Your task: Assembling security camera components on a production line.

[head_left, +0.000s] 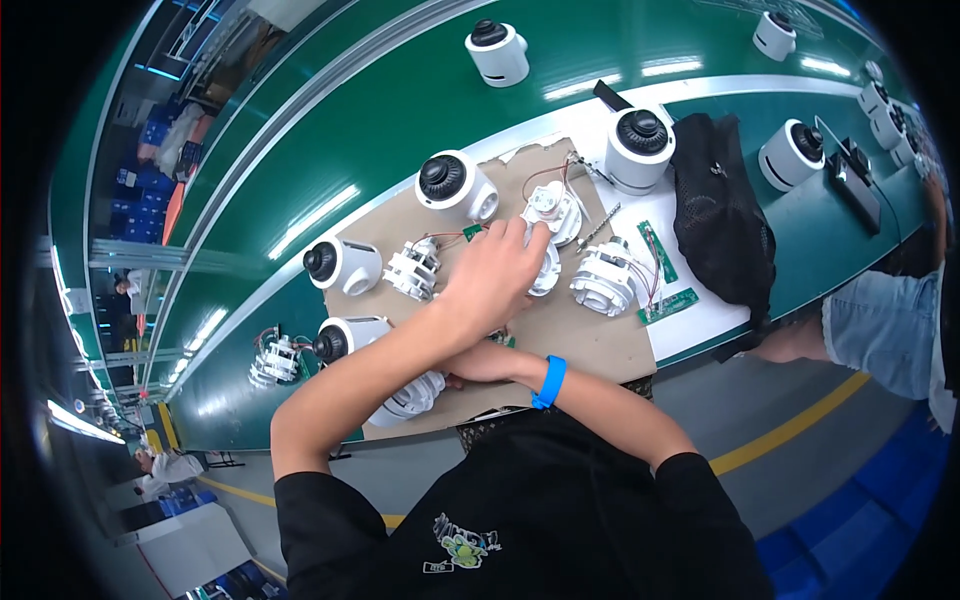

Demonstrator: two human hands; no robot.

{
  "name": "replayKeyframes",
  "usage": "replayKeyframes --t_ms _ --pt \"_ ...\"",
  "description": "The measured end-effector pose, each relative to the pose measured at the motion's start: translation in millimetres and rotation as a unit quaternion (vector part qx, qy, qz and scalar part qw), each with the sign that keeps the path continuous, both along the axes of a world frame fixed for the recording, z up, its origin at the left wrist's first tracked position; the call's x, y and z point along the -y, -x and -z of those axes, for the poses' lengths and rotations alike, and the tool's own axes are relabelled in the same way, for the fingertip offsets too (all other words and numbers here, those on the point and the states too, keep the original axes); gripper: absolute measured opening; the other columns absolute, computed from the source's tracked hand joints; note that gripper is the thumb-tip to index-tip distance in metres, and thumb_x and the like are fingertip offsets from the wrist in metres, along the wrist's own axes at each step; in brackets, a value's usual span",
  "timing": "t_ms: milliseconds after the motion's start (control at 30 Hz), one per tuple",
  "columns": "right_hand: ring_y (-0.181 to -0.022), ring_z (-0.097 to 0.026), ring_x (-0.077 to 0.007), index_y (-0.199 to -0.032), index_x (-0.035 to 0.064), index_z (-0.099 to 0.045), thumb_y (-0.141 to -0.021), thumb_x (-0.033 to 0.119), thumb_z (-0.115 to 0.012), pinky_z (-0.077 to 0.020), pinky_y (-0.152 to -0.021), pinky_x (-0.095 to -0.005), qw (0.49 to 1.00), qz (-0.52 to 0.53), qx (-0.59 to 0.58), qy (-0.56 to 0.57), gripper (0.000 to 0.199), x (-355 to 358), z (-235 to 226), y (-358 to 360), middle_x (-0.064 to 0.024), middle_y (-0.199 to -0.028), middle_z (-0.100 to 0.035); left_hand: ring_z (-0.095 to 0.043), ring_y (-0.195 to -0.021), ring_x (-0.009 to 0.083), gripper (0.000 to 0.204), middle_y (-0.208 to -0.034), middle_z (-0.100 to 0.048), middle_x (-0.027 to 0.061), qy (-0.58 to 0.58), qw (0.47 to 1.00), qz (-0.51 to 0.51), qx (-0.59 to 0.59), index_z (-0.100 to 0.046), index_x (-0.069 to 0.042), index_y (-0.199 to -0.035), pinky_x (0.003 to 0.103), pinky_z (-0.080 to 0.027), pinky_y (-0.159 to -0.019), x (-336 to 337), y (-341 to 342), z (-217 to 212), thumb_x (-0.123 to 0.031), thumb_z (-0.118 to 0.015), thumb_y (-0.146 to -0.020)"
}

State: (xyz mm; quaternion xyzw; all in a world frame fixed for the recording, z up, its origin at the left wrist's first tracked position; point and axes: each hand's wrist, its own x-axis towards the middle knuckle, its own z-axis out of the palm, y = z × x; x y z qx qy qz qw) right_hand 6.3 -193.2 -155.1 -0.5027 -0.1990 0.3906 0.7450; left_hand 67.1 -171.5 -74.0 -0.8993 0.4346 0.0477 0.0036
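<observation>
My forearms cross over a sheet of brown cardboard (600,345). My left hand (495,265) reaches across the top with its fingers bent down over a round white plastic part (545,270), apparently gripping it. Just beyond that lies another white module with wires (552,208). Beneath the left forearm, my right hand (485,362) points left; its fingers are mostly hidden. It is nearest a white plastic assembly (408,400) at the cardboard's front edge. A blue wristband (549,382) circles the right wrist. To the left of my left hand sits a white wired assembly (413,268).
White dome-camera housings (488,195) stand around the cardboard, several more along the bench. On the right lie a white assembly (603,280), green circuit boards (668,305) and a black mesh bag (722,210). A person's leg in denim shorts (880,325) is at the right.
</observation>
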Motion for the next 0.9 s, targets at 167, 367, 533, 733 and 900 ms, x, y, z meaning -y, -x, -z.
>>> replayKeyframes --t_ms 167,367,533,733,900 --pt "-0.055 -0.045 -0.007 -0.086 0.0041 -0.051 -0.092 0.032 -0.046 -0.0398 -0.051 -0.0216 0.999 0.012 -0.024 -0.033 0.029 -5 1 4 0.0009 -0.065 -0.049 -0.053 -0.09 0.0263 0.078 -0.092 -0.051 0.0122 -0.019 0.998 0.021 0.055 -0.045 0.0 -0.113 0.036 -0.047 -0.07 2 -2 3 -0.03 -0.081 -0.05" --pt "-0.058 -0.051 -0.0083 -0.101 0.001 -0.055 -0.091 0.038 -0.048 -0.0427 -0.05 -0.0228 0.999 0.007 -0.015 0.028 0.039 -15 29 4 -0.0015 -0.07 -0.054 -0.055 -0.094 0.0258 0.076 -0.097 -0.058 0.0093 0.031 0.999 -0.009 0.011 -0.055 -0.007 -0.11 0.037 -0.047 -0.073 18 -27 -38 -0.052 -0.076 -0.053" --pt "-0.06 -0.054 -0.011 -0.097 0.0002 -0.058 -0.089 0.04 -0.05 -0.045 -0.054 -0.0257 0.999 0.035 -0.002 0.015 0.042 -20 22 7 -0.0045 -0.07 -0.057 -0.052 -0.108 0.0341 0.072 -0.123 -0.047 0.0177 0.171 0.941 -0.196 0.215 -0.049 -0.01 -0.123 0.043 -0.047 -0.085 40 -197 -40 -0.049 -0.071 -0.066" --pt "-0.06 -0.056 -0.0133 -0.1 -0.0038 -0.057 -0.09 0.042 -0.05 -0.0463 -0.057 -0.0269 0.999 0.04 0.006 -0.02 0.048 -27 28 7 -0.0081 -0.073 -0.058 -0.055 -0.107 0.0282 0.08 -0.113 -0.057 0.0167 0.108 0.951 -0.285 0.056 -0.045 -0.011 -0.128 0.039 -0.044 -0.09 8 -303 9 -0.039 -0.077 -0.06" --pt "-0.062 -0.057 -0.0149 -0.1 -0.0051 -0.057 -0.09 0.042 -0.049 -0.0473 -0.058 -0.0288 0.996 0.085 0.036 -0.012 0.049 -25 29 7 -0.0097 -0.074 -0.059 -0.06 -0.095 0.027 0.062 -0.105 -0.061 0.0154 0.277 0.934 -0.18 0.136 -0.057 -0.006 -0.114 0.037 -0.048 -0.084 19 -247 -39 -0.03 -0.078 -0.061"
